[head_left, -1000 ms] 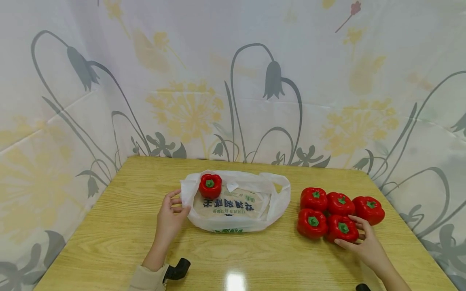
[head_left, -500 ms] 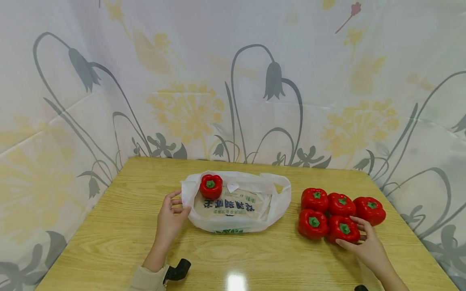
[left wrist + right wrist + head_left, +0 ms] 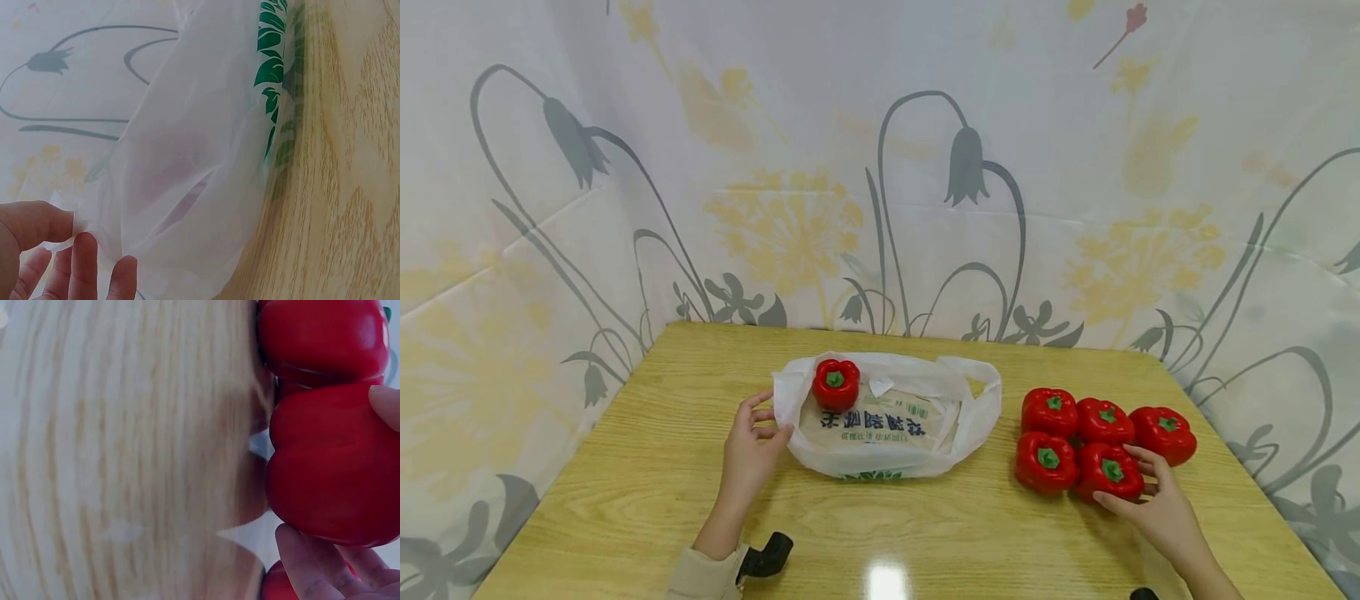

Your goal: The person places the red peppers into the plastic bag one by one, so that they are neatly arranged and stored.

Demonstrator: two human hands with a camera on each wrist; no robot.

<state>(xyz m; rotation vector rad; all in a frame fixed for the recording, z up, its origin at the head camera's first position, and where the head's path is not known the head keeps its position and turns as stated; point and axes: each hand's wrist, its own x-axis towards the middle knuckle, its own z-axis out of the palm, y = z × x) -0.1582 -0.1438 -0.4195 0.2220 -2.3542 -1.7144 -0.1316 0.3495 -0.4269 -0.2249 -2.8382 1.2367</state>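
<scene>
A white plastic bag [image 3: 887,463] with printed lettering and green leaves lies with its mouth spread wide on the table. One red bell pepper [image 3: 836,384] sits inside it, at the back left. My left hand [image 3: 752,446] pinches the left edge of the bag between thumb and fingers, as the left wrist view shows up close. On the right, my right hand [image 3: 1157,504] grips the front right bell pepper [image 3: 1101,483] of a cluster, thumb on one side and fingers on the other. In the right wrist view that held pepper [image 3: 337,469] sits at table level.
Several more red bell peppers stand close around the held one: a front left pepper [image 3: 1045,462], two behind, and a far right pepper [image 3: 1163,433]. The wooden table [image 3: 850,533] ends at a flower-printed curtain [image 3: 775,167]. A black wrist mount [image 3: 767,557] shows by the left sleeve.
Both hands keep their holds on the bag edge and the pepper. The whole head view shifts very slightly; nothing else visibly moves.
</scene>
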